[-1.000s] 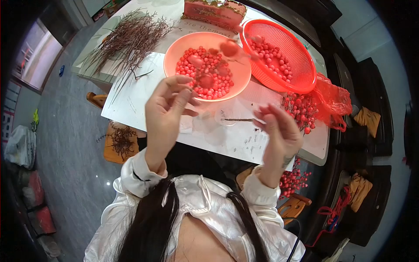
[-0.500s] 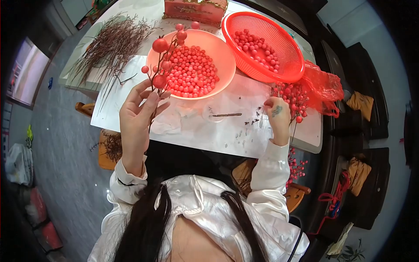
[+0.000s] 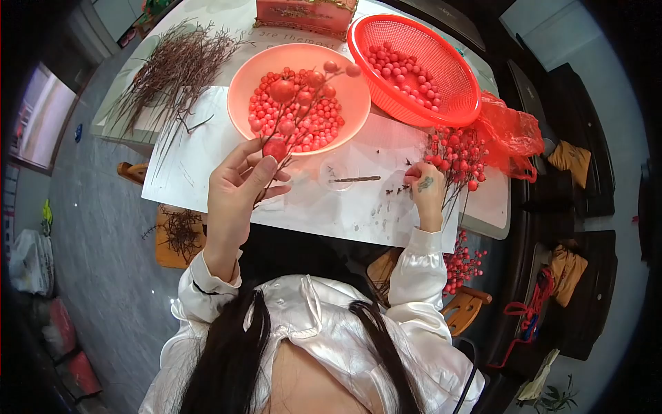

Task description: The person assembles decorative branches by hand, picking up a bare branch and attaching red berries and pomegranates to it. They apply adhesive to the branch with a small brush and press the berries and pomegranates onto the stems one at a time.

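My left hand [image 3: 238, 186] is closed round the stem of an artificial berry branch [image 3: 286, 127]. The branch tilts up to the right, and its red berries overlap the view into the pink bowl [image 3: 238, 79], which holds many loose red berries [image 3: 265, 110]. Over the right part of the white sheet, my right hand [image 3: 426, 186] has thumb and fingers pinched together; whatever is between them is too small to make out. Small dark bits [image 3: 398, 190] lie beside its fingertips. Just right of that hand rests a bunch of finished-looking berry branches [image 3: 458, 159].
A red basket [image 3: 455, 103] with more berries stands behind right, near a red plastic bag [image 3: 514, 131]. Bare brown twigs [image 3: 172, 69] lie at back left. A dark stick [image 3: 357, 179] lies on the white sheet [image 3: 310, 214]. An ornate pink box [image 3: 307, 17] stands behind.
My left hand has moved right with the berry branch, which now leans in front of the bowl. My right hand has shifted left, away from the bunch of berry branches.
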Demonstrator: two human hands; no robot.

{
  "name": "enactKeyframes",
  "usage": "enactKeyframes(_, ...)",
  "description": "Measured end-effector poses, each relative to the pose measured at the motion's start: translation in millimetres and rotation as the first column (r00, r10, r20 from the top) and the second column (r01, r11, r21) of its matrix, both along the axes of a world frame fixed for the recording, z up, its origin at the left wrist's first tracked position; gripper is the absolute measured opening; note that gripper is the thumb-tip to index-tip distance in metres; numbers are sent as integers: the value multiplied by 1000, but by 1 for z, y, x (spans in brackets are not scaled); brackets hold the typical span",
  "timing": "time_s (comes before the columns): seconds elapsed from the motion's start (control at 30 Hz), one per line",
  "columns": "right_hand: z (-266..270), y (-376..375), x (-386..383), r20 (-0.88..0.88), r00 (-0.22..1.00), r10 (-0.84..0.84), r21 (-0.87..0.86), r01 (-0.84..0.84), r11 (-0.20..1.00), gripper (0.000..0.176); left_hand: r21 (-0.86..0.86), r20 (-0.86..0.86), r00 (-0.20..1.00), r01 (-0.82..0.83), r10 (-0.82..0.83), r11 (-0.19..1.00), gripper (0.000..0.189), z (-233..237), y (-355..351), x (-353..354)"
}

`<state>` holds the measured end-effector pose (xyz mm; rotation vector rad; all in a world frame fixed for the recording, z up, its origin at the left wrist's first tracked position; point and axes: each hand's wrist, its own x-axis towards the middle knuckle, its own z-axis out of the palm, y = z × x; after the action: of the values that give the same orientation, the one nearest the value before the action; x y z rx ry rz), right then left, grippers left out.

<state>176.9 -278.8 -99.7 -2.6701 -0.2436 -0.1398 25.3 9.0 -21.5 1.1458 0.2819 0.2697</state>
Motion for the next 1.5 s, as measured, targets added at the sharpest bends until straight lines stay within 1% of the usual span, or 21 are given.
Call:
enactKeyframes(0.03,0,0,1,-31,999,-12,28,13,1000,9,0,0,1000,8,-8,1000,38,0,-1,0)
enactKeyframes(0.13,2,-1,-1,37,998,40,54,-42,998,9,-1,1,1000,20,-20,1000,38,-1,-2,-1)
enactKeyframes(0.23,5,-5,-4,86,995,40,178,-55,982,9,-2,-9,1000,19,-19,1000,37,-2,-2,-2)
enactKeyframes(0.33,9,-10,-9,143,990,16,85,-29,996,13,-3,-20,1000,16,-17,1000,37,-2,-2,-2)
enactKeyframes(0.43,13,-9,-20,47,998,29,66,-32,997,12,-11,-26,999,21,-22,1000,37,-3,-3,-1)
enactKeyframes(0.53,14,-5,-30,20,999,39,125,-41,991,12,-17,-27,999,26,-26,1000,36,-3,-4,-1)
enactKeyframes(0.63,0,2,-33,-47,999,8,193,1,981,12,-23,-24,999,34,-34,999,36,-3,-6,0)
enactKeyframes(0.67,-6,0,-33,22,997,72,88,-74,993,11,-24,-22,999,33,-34,999,36,-3,-6,0)
enactKeyframes(0.77,-4,4,-35,56,995,77,91,-82,992,10,-28,-43,997,57,-58,998,35,-1,-6,-2)
enactKeyframes(0.8,-18,-6,-31,79,993,91,164,-103,981,8,-41,-56,996,64,-66,997,35,-2,-5,-2)
enactKeyframes(0.87,19,9,-43,-63,997,-44,434,67,899,8,-36,-29,997,77,-78,996,35,-5,-6,-2)
enactKeyframes(0.9,22,8,-41,-23,999,-33,554,40,832,8,-34,-17,996,86,-87,996,35,-6,-7,-3)
enactKeyframes(0.97,46,11,-48,24,1000,-13,741,-10,671,5,-26,-3,993,114,-114,993,34,-6,-9,-3)
enactKeyframes(1.0,61,16,-53,27,1000,6,797,-26,604,7,-9,5,992,126,-126,992,34,-6,-12,-3)
enactKeyframes(1.07,89,32,-66,24,999,27,913,-33,407,10,5,14,989,149,-149,989,34,-5,-14,-3)
enactKeyframes(1.1,97,38,-71,36,999,34,921,-46,386,11,3,13,987,158,-158,987,34,-5,-15,-3)
enactKeyframes(1.2,92,39,-74,32,989,142,887,-94,452,12,-18,6,991,134,-134,991,33,-3,-13,-4)
enactKeyframes(1.3,88,50,-78,-19,974,227,899,-83,429,10,-26,-1,994,113,-113,993,33,0,-9,-5)
enactKeyframes(1.33,91,56,-82,-30,969,245,907,-77,414,11,-26,-5,994,110,-110,994,33,1,-8,-6)
enactKeyframes(1.43,91,63,-85,53,943,329,912,-180,369,12,-16,12,989,145,-145,989,33,3,-11,-8)
enactKeyframes(1.5,103,70,-90,-9,937,349,951,-100,293,12,8,18,987,157,-157,988,33,2,-14,-8)
